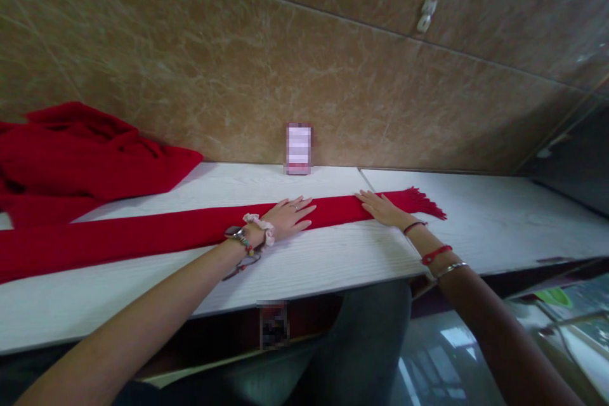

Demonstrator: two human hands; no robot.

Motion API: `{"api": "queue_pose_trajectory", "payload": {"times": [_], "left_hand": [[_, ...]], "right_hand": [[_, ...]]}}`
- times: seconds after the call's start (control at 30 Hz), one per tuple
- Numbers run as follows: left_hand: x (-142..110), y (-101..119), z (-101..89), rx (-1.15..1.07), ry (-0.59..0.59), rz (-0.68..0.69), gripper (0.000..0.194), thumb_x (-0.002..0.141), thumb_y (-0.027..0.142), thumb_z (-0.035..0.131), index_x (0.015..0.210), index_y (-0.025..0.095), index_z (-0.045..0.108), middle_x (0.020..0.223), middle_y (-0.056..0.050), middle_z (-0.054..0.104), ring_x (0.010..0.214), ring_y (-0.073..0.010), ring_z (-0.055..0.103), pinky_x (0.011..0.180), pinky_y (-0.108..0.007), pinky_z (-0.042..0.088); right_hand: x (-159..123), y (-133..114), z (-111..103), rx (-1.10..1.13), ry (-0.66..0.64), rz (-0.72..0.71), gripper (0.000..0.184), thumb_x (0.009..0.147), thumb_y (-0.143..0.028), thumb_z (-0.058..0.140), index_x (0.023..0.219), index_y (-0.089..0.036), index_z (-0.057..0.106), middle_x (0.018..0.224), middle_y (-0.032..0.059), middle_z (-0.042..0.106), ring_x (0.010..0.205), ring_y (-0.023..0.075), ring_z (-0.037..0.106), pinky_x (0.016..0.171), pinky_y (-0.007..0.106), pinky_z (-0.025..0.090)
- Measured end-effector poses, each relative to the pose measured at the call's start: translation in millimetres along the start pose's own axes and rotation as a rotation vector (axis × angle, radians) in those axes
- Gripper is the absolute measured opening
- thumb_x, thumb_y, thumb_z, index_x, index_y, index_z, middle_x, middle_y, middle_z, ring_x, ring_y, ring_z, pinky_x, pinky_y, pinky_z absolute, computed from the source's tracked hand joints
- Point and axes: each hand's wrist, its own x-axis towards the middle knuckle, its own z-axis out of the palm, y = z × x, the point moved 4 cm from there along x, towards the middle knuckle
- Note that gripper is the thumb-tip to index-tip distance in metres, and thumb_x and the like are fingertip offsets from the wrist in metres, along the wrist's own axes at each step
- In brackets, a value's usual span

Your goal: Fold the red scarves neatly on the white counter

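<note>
A long red scarf (157, 235) lies stretched flat along a white table (333, 260), its fringed end (425, 202) pointing right. My left hand (288, 216) rests flat on the scarf near the middle of the table, fingers stretched out. My right hand (383, 208) lies flat on the scarf close to the fringe, fingers extended too. Both wrists carry bracelets, and the left one also has a scrunchie and a watch.
A heap of red cloth (80, 152) sits at the back left of the table. A small blurred card (299, 149) stands against the brown marble wall (304, 57). A seam (368, 181) splits the tabletop. Glossy floor and a green object (554, 296) show at lower right.
</note>
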Motion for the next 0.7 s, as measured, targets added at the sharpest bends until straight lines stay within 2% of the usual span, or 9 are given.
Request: {"api": "queue_pose_trajectory", "payload": {"times": [0.1,0.17,0.23,0.33,0.4,0.5,0.57,0.7], "left_hand": [[-3.0,-2.9,-0.1,0.002,0.007,0.009,0.049,0.093,0.041,0.026,0.138,0.023,0.027,0.145,-0.005,0.022,0.133,-0.0229,0.017,0.104,-0.047,0.020],[-2.6,-1.5,-2.0,0.006,0.003,0.008,0.049,0.092,0.041,0.026,0.138,0.023,0.027,0.145,-0.005,0.022,0.133,-0.0227,0.018,0.103,-0.047,0.020],[-1.6,1.4,-4.2,0.008,-0.007,-0.002,0.048,0.093,0.040,0.026,0.138,0.022,0.028,0.145,-0.005,0.022,0.133,-0.0222,0.018,0.104,-0.047,0.020],[-3.1,4.3,-7.8,-0.008,-0.025,-0.020,0.048,0.093,0.040,0.026,0.137,0.022,0.028,0.145,-0.006,0.022,0.133,-0.0221,0.018,0.104,-0.047,0.019],[-8.9,1.8,-9.7,-0.029,-0.043,-0.023,0.048,0.093,0.042,0.025,0.137,0.023,0.028,0.145,-0.006,0.023,0.133,-0.0222,0.018,0.103,-0.048,0.019],[-28.9,-13.4,-11.1,-0.037,-0.061,-0.053,0.048,0.093,0.043,0.024,0.137,0.024,0.028,0.145,-0.006,0.021,0.133,-0.0217,0.017,0.104,-0.046,0.019],[-50.1,-29.7,-11.1,-0.018,-0.059,-0.095,0.048,0.094,0.042,0.023,0.137,0.024,0.027,0.146,-0.007,0.020,0.134,-0.0209,0.016,0.104,-0.045,0.018],[-100.6,-61.1,-12.2,0.031,-0.041,-0.186,0.048,0.094,0.040,0.020,0.138,0.023,0.027,0.146,-0.008,0.019,0.134,-0.0205,0.017,0.105,-0.043,0.018]], "right_hand": [[-28.5,69.3,1.0,-0.012,0.012,0.186,0.046,0.092,-0.031,0.024,0.135,-0.019,0.037,0.138,0.0143,0.037,0.128,0.0226,0.031,0.099,0.044,0.032],[-43.3,100.8,-1.5,-0.026,0.025,0.250,0.047,0.092,-0.028,0.023,0.131,-0.011,0.042,0.135,0.0206,0.040,0.126,0.0242,0.034,0.097,0.041,0.034],[-51.0,117.3,-5.7,-0.038,0.048,0.293,0.048,0.092,-0.027,0.021,0.128,-0.006,0.045,0.131,0.0261,0.042,0.123,0.0269,0.039,0.094,0.043,0.036],[-45.0,114.0,-11.0,-0.043,0.084,0.285,0.048,0.091,-0.026,0.021,0.124,-0.003,0.049,0.128,0.0288,0.044,0.122,0.0285,0.040,0.094,0.045,0.036],[-29.9,94.1,-13.5,-0.035,0.100,0.224,0.046,0.091,-0.024,0.024,0.125,-0.005,0.048,0.131,0.0257,0.041,0.126,0.0273,0.035,0.097,0.045,0.033],[2.2,38.4,-18.5,0.009,0.103,0.080,0.045,0.090,-0.028,0.029,0.130,-0.012,0.042,0.137,0.0178,0.037,0.129,0.0256,0.029,0.100,0.047,0.032],[24.0,-14.9,-23.5,0.079,0.090,-0.078,0.046,0.090,-0.032,0.028,0.132,-0.016,0.040,0.138,0.0146,0.037,0.129,0.0249,0.030,0.100,0.050,0.032],[56.8,-126.8,-32.9,0.174,0.086,-0.323,0.049,0.091,-0.041,0.025,0.133,-0.020,0.039,0.138,0.0114,0.038,0.128,0.0228,0.031,0.101,0.048,0.031]]}}
